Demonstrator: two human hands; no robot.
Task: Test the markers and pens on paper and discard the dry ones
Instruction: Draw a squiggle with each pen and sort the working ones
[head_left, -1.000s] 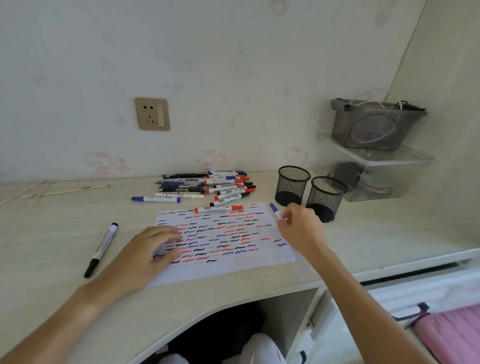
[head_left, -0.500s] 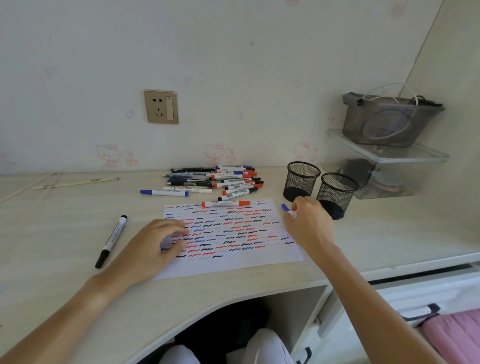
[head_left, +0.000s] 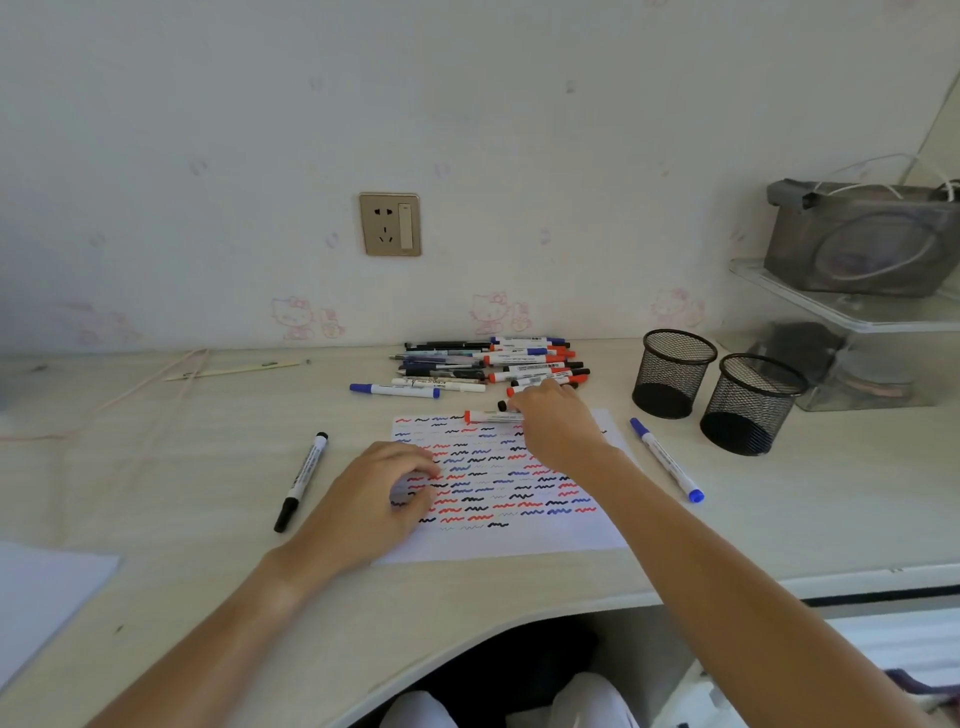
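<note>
Right hand (head_left: 553, 415) curled onto black-capped white marker (head_left: 506, 406), hold unclear; light, slick, grip mid-barrel. Left hand (head_left: 384, 493) loosely curled, pinned squiggle-covered white paper (head_left: 519, 540).

Open tabletop (head_left: 156, 467) lies left of the black marker (head_left: 302, 480). Beyond the paper (head_left: 519, 540), the pen pile (head_left: 493, 364) blocks the wall side; two mesh cups (head_left: 717, 389) and a blue marker (head_left: 666, 460) obstruct the right.

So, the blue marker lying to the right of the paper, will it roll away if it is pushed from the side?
Probably yes: the blue marker looks round and slim and lies flat on the smooth desk, so a sideways push would likely roll it. It seems light and stiff. Nothing beside it would stop it.
</note>
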